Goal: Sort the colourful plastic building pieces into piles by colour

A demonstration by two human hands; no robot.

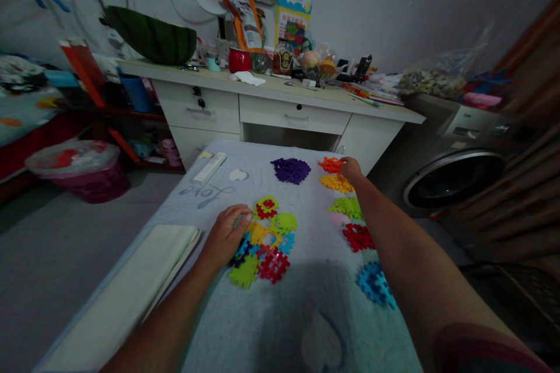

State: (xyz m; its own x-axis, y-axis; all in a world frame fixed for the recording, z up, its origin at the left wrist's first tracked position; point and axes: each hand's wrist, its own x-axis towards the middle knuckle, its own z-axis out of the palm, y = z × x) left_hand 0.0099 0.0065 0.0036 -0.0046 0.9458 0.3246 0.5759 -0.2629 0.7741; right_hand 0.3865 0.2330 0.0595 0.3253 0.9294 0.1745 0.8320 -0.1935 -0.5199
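Note:
My left hand (pixel 228 234) lies at the left edge of a mixed group of notched plastic building pieces (pixel 265 236), its thumb apart from the fingers and nothing gripped. Yellow, lime, red, blue and dark pieces make up this group. At the far right, the fingers of my right hand (pixel 351 169) are closed at the edge of an orange pile of pieces (pixel 330 164), on an orange piece mostly hidden by the fingertips. Nearer me along that side lie yellow pieces (pixel 336 183), lime pieces (pixel 345 206), red pieces (pixel 359 237) and blue pieces (pixel 375 284).
Purple pieces (pixel 292 170) form a pile at the back of the cloth-covered table (pixel 301 303). On its left are a white strip-shaped object (pixel 210 168) and a folded pale sheet (pixel 126 291). Behind stands a cluttered desk (pixel 262 90); a washing machine (pixel 437 157) is at right.

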